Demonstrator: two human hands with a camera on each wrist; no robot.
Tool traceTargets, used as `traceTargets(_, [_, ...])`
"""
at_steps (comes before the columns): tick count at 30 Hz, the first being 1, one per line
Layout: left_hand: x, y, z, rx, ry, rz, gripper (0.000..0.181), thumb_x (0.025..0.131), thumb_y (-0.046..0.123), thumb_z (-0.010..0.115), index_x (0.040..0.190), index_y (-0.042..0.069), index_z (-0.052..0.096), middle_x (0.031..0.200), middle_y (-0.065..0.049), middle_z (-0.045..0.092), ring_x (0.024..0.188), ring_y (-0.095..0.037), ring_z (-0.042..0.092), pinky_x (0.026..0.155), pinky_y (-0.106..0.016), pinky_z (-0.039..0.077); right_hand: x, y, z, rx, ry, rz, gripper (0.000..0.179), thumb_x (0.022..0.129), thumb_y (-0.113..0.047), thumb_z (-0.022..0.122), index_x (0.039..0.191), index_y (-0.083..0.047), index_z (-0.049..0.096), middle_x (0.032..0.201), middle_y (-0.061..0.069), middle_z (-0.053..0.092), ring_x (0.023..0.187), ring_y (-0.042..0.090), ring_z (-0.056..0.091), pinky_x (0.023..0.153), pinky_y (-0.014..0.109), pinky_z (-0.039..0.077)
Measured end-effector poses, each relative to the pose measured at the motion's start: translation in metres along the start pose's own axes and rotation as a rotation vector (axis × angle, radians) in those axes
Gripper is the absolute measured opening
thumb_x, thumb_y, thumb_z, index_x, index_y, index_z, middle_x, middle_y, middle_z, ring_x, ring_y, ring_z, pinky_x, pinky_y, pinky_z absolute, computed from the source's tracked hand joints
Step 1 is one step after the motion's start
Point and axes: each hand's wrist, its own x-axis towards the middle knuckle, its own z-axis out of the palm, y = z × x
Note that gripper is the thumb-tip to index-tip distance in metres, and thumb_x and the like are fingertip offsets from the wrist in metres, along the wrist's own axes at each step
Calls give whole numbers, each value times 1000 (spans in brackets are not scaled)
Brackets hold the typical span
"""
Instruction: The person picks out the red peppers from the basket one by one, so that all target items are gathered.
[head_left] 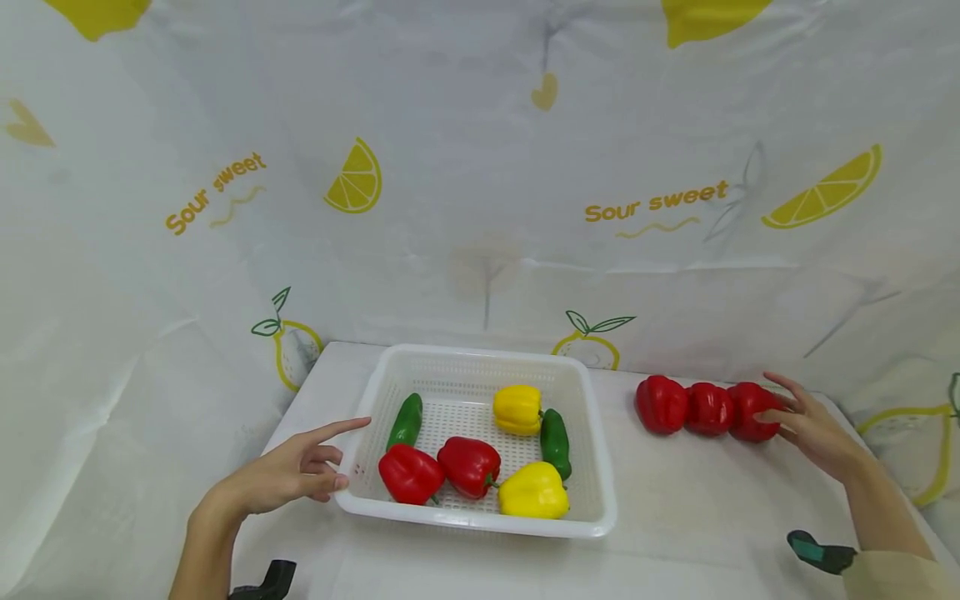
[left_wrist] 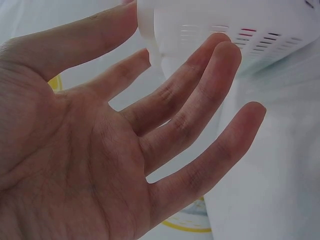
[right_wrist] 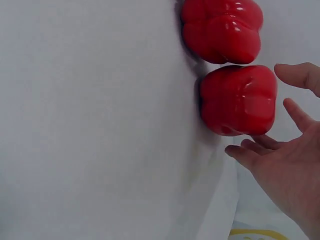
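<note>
A glossy, blocky red bell pepper [head_left: 744,403] sits just in front of the right grip [head_left: 813,427], whose thumb and fingers are spread (contact I cannot tell). Beyond it from that grip, two matching red peppers [head_left: 708,408] line up on the white counter [head_left: 675,508]. The left grip [head_left: 281,475], also spread, is beside a white rectangular plastic basket [head_left: 480,518] of mixed peppers [head_left: 469,467].

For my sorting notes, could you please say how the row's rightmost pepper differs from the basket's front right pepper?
The row's rightmost pepper is red, while the basket's front right pepper is yellow. The red one sits on the table, the yellow one inside the white basket. The right hand is close to the red one; no hand is near the yellow one. Both are shiny bell peppers.
</note>
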Motion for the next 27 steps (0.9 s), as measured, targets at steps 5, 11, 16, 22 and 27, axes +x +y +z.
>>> traceTargets(5, [1,0,0,-5,-2,-8,80,102,23,75,170,17,35,133,-22,62,109,-27,70,88,-35,65,-5,-10,-10,-36,55,-17,89,113,-37,54,173,-40,-11,174,41,-7,160,64,1,116,85,27])
traceTargets(11, [1,-1,0,3,2,-4,79,102,23,74,170,18,35,137,-23,61,113,-27,69,89,-38,66,-6,-34,-5,-78,171,-99,90,109,-36,61,175,-40,1,175,39,-1,162,64,0,108,93,27])
traceTargets(16, [0,0,1,9,9,-9,78,102,24,74,170,18,36,145,-26,57,120,-29,66,89,-38,67,-7,-59,4,-169,215,-162,90,107,-31,66,176,-26,9,173,41,11,158,67,13,108,82,44])
traceTargets(22, [0,-1,1,10,7,-4,78,102,24,74,170,17,36,145,-27,56,122,-30,65,88,-37,66,-8,-90,21,-201,150,-270,88,104,-25,70,174,-26,18,174,33,21,159,53,28,84,1,45])
traceTargets(27, [0,0,1,18,17,-25,79,101,25,75,170,19,37,145,-26,56,119,-28,65,89,-38,65,-10,-123,42,-118,102,-465,84,99,-8,74,170,-17,29,163,-3,42,143,-1,43,92,-3,44])
